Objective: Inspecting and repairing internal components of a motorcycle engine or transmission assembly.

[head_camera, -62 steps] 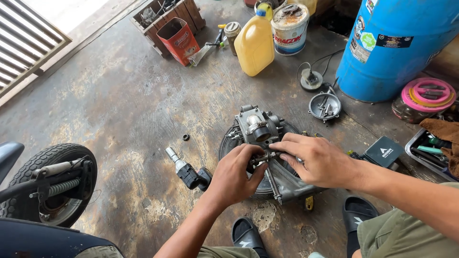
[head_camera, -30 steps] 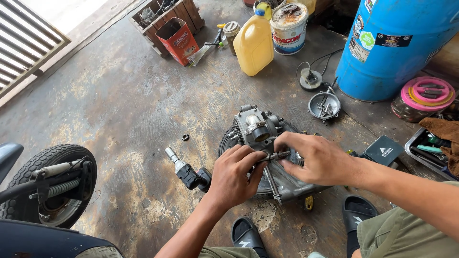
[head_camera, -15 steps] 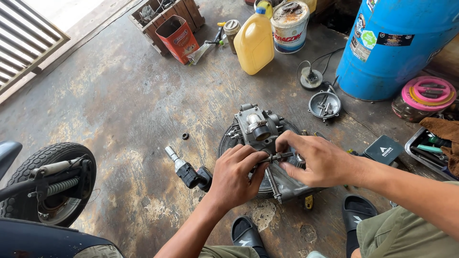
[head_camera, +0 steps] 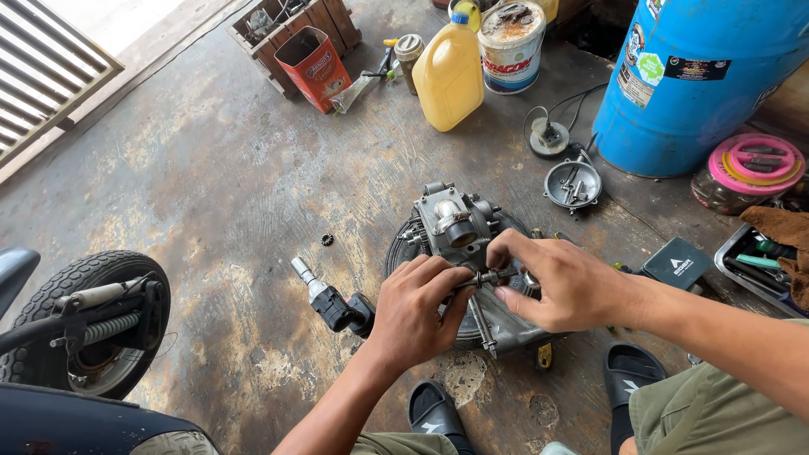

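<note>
Right, nearest the camera: two black sandals [head_camera: 438,414] on the stained concrete floor [head_camera: 211,194], knees at the bottom edge. Left hand [head_camera: 413,312] and right hand [head_camera: 563,285] meet over a grey metal engine part [head_camera: 455,221] that sits on a dark round disc [head_camera: 399,253]. Both hands are closed in a pinch on a small threaded metal piece [head_camera: 487,276], fingertips of each touching it from either side; looks like a bolt or spring fitting, too small to tell which. It sits just in front of the engine part, above the disc. A thin metal rod [head_camera: 482,327] runs down below the hands.

Left of the left hand: a black-and-silver tool [head_camera: 329,299] lying on the floor, a small dark ring [head_camera: 327,240] just beyond it. Far left: a scooter wheel [head_camera: 84,324].

Right side: a black box [head_camera: 678,263], a tray of tools [head_camera: 754,261], a pink-lidded jar [head_camera: 746,173].

Further back: a round metal cap [head_camera: 573,184], a blue drum [head_camera: 704,80], a yellow jug [head_camera: 448,74], a paint tin [head_camera: 511,46], a red carton [head_camera: 313,67], a wooden crate [head_camera: 337,21].
</note>
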